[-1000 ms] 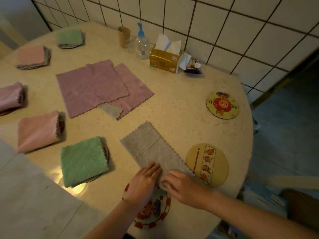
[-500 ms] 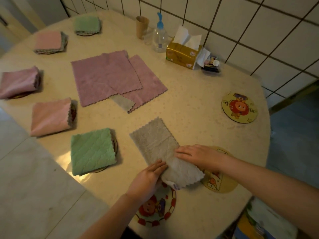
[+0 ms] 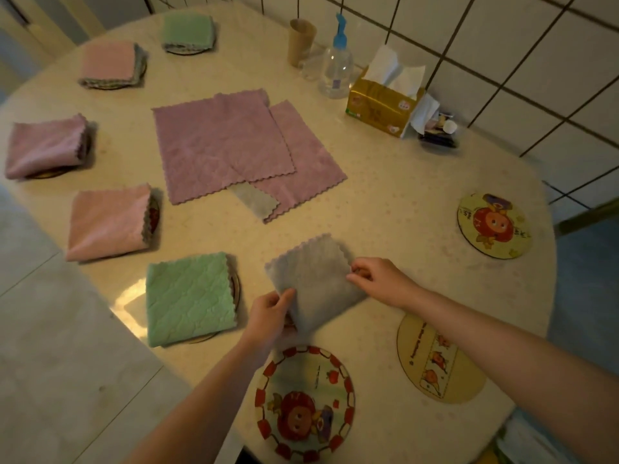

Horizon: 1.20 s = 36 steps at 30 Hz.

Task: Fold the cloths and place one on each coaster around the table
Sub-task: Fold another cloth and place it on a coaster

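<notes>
Bare tabletop (image 3: 395,229) lay between the grey cloth (image 3: 315,279) held by both hands and the far-right coaster (image 3: 495,225), giving open passage on the right side. Near the front edge, the red-rimmed coaster (image 3: 304,401) and the yellow coaster (image 3: 438,358) lay uncovered, well apart from each other. The left side was crowded: a folded green cloth (image 3: 189,298), a folded pink cloth (image 3: 109,221) and a folded mauve cloth (image 3: 45,145) occupied their coasters. The centre was blocked by spread purple cloths (image 3: 227,145). Along the wall stood a tissue box (image 3: 382,107), a pump bottle (image 3: 336,67) and a cup (image 3: 300,41).
</notes>
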Available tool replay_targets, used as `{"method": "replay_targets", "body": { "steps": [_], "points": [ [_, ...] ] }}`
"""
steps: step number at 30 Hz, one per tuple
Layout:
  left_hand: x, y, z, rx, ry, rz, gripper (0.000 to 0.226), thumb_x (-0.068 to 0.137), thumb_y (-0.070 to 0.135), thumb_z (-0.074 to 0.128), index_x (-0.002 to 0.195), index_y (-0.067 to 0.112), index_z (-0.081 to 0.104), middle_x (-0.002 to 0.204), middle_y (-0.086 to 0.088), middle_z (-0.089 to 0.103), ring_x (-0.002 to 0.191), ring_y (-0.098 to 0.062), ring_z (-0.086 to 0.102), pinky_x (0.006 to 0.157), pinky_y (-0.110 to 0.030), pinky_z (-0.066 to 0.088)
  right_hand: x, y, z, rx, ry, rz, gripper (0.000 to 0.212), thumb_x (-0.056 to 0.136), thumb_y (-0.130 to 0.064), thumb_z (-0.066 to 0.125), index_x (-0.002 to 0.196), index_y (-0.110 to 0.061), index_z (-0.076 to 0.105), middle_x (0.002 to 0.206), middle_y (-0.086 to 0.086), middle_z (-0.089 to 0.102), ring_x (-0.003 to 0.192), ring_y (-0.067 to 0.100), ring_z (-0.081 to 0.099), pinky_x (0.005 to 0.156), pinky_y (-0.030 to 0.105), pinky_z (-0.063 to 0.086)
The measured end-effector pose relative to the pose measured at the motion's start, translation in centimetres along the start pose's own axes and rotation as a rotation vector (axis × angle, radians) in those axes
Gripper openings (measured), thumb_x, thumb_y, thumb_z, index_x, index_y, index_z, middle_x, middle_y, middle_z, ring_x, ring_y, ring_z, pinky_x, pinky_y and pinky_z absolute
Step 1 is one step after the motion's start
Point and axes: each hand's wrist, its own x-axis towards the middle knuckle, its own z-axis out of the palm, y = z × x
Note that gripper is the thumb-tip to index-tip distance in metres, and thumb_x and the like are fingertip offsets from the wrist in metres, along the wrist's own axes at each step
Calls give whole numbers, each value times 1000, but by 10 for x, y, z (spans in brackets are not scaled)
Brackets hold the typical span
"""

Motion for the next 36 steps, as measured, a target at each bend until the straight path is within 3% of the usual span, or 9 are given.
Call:
{"method": "replay_targets", "body": {
  "steps": [6, 11, 14, 17, 20, 24, 28, 33, 36],
  "points": [
    [5, -5, 0, -175, -19, -101, 26, 95, 25, 57, 97, 0, 65, 96, -17, 69, 86, -31, 70, 73, -48, 59, 14, -2, 9, -113, -4, 102, 21, 92, -33, 53, 84, -15, 61, 78, 2, 63, 66, 16, 55, 59, 30, 41],
    [10, -3, -2, -129, -2, -123, 28, 94, 25, 58, 98, -2, 66, 96, -20, 70, 85, -32, 70, 77, -51, 58, 11, -5, 10, -111, 17, 110, 23, 92, -27, 52, 80, -8, 58, 73, 4, 59, 60, 14, 48, 54, 28, 35],
    [11, 4, -5, -10, 28, -112, 32, 93, 25, 60, 91, -7, 64, 88, -20, 71, 78, -31, 69, 68, -40, 60, 8, -6, 11, -74, 56, 111, 22, 92, -24, 54, 76, -10, 56, 67, 0, 53, 58, 12, 45, 54, 26, 34],
    [12, 8, -8, 345, 124, 14, 30, 92, 28, 61, 80, 0, 62, 75, -12, 67, 70, -24, 65, 61, -33, 56, 6, -11, 13, -76, 89, 115, 15, 92, -24, 55, 82, -13, 59, 72, 0, 58, 64, 15, 53, 59, 29, 43],
    [16, 15, -12, 563, 235, 138, 16, 87, 24, 65, 93, 11, 56, 85, -5, 62, 76, -20, 60, 68, -37, 55, 2, -14, 18, -86, 166, 136, 13, 92, -24, 56, 92, -11, 60, 82, 1, 62, 75, 17, 59, 69, 33, 51],
    [27, 26, -17, 646, 235, 151, 40, 82, 16, 65, 116, 9, 45, 106, -11, 55, 95, -30, 55, 73, -38, 50, -3, -18, 23, 25, 266, 275, 26, 89, -28, 62, 108, -12, 55, 101, 0, 57, 92, 16, 57, 76, 26, 48],
    [38, 40, -13, 655, 208, 53, 46, 88, 23, 62, 123, 5, 39, 107, -13, 52, 90, -29, 54, 66, -37, 46, 2, -29, 22, 199, 172, 454, 37, 85, -34, 67, 110, -12, 50, 104, 2, 56, 96, 20, 58, 83, 37, 54],
    [45, 46, -11, 790, 271, 65, 36, 88, 17, 59, 117, 8, 40, 92, -11, 54, 78, -28, 55, 52, -34, 41, 13, -36, 23, 190, 62, 513, 34, 83, -36, 67, 99, -8, 57, 97, 6, 61, 91, 21, 59, 70, 30, 47],
    [49, 47, -11, 826, 247, 74, 25, 87, 17, 57, 108, 10, 45, 95, -12, 58, 80, -29, 57, 59, -38, 50, 16, -35, 24, 186, 13, 534, 40, 83, -38, 67, 107, -7, 60, 106, 7, 64, 98, 24, 60, 72, 30, 48]
  ]
}}
